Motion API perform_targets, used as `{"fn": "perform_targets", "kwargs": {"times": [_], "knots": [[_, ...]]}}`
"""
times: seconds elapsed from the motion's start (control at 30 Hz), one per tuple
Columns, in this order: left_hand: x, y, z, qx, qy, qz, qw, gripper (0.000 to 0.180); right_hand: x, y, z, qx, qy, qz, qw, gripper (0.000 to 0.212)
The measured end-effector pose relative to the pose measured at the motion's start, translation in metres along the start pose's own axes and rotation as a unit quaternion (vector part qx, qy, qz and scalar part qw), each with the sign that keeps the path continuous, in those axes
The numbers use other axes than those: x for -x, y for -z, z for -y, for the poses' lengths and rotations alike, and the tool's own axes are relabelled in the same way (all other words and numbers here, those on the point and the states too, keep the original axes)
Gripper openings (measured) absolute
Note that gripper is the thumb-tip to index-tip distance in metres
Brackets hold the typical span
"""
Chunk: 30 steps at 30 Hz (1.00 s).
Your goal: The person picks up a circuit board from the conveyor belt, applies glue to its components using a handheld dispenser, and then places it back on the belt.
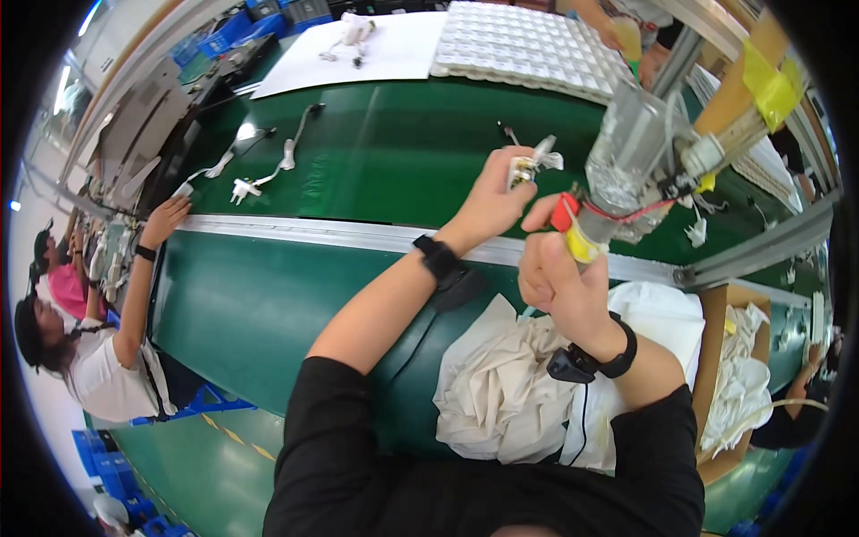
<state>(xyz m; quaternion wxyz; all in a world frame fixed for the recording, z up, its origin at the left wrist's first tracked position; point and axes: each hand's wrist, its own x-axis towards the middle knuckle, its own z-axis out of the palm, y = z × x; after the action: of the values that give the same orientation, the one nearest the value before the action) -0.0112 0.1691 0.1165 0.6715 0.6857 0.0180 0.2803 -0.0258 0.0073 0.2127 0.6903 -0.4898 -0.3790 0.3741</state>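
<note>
Black shirt (483,492), cut off; left hand (494,192) holding small part (522,170), partly hidden; right hand (573,288) holding tool (594,225)

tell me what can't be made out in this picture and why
All in the head view:
- Small white part: underside hidden by the left hand.
- Red-and-yellow piece: lower end covered by the right hand, so gripped or merely touched is unclear.
- Cardboard box: bottom hidden by white cloth.
- Co-worker at top right: head cut off by the upper edge.
</note>
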Motion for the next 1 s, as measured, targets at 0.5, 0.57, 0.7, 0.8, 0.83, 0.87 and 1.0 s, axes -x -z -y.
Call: {"fn": "perform_targets", "kwargs": {"times": [0.5, 0.57, 0.7, 0.8, 0.83, 0.87, 1.0], "knots": [[0.039, 0.199, -0.032, -0.666, -0.071, -0.092, 0.736, 0.047, -0.005, 0.001, 0.001, 0.012, 0.022, 0.012, 1.000, 0.027], [0.067, 0.266, -0.035, -0.742, 0.014, -0.107, 0.661, 0.053, -0.005, 0.002, -0.001, 0.014, 0.023, 0.020, 0.999, 0.026], [0.114, 0.329, -0.039, -0.832, 0.162, -0.123, 0.516, 0.049, -0.005, 0.002, -0.003, 0.018, 0.026, 0.003, 1.000, 0.026], [0.122, 0.342, -0.050, -0.793, 0.119, -0.128, 0.584, 0.044, -0.005, 0.002, -0.005, 0.006, 0.027, 0.010, 1.000, 0.026], [0.121, 0.340, -0.051, -0.792, 0.120, -0.129, 0.585, 0.044, -0.005, 0.001, -0.005, 0.008, 0.027, 0.010, 1.000, 0.026], [0.119, 0.339, -0.052, -0.761, 0.134, -0.172, 0.611, 0.043, -0.004, 0.001, -0.005, 0.007, 0.027, 0.012, 1.000, 0.026], [0.094, 0.299, -0.061, -0.649, 0.140, -0.285, 0.691, 0.040, -0.004, 0.002, -0.004, 0.010, 0.026, 0.005, 1.000, 0.026]]}}
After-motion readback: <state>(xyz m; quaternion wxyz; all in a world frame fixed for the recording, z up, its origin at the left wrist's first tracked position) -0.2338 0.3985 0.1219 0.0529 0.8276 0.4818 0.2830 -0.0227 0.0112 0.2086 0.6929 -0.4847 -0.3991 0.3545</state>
